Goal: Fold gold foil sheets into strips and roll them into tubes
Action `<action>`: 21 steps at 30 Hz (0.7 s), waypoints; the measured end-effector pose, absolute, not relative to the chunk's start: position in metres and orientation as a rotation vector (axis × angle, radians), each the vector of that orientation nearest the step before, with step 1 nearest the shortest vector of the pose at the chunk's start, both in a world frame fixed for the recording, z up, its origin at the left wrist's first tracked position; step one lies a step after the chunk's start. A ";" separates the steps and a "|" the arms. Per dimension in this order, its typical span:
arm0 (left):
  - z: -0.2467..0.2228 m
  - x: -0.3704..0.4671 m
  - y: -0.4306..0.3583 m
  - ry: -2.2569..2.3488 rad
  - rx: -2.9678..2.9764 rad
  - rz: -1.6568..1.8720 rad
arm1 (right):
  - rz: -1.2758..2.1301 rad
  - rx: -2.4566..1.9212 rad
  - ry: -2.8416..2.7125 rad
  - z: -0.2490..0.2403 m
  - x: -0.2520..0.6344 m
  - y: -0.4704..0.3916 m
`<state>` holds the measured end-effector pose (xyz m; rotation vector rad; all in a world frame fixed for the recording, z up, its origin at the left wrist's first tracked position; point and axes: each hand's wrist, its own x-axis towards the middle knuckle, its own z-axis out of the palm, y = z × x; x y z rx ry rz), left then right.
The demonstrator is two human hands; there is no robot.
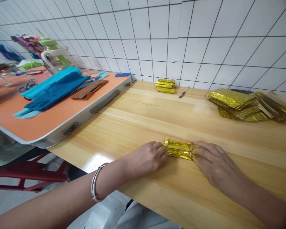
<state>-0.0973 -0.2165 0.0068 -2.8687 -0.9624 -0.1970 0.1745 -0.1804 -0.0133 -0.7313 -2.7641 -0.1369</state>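
Note:
Shiny gold foil paper [180, 149], folded into rolled-looking strips lying side by side, rests on the wooden table between my two hands. At its left end, my left hand [152, 156] has its fingers curled closed on the edge; a silver bangle circles that wrist. My right hand [211, 159] grips the opposite end, with thumb and fingers pressed together there. Parts of both ends are hidden by the fingertips.
Several gold rolls [166, 86] lie by the tiled wall, beside a small dark slim tool [184, 92]. A stack of gold foil sheets [238, 103] sits at the right. The orange-topped table [54, 122] on the left carries blue paper [59, 86] and brown paper [90, 89].

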 end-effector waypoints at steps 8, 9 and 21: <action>-0.016 -0.100 -0.213 -1.204 -2.830 -0.490 | 0.083 -0.679 -2.649 -0.016 0.183 -0.169; -0.017 -0.100 -0.213 -1.233 -2.828 -0.520 | 0.077 -0.668 -2.643 -0.016 0.183 -0.168; -0.014 -0.102 -0.219 -1.271 -2.892 -0.416 | 0.039 -0.651 -2.671 -0.021 0.182 -0.174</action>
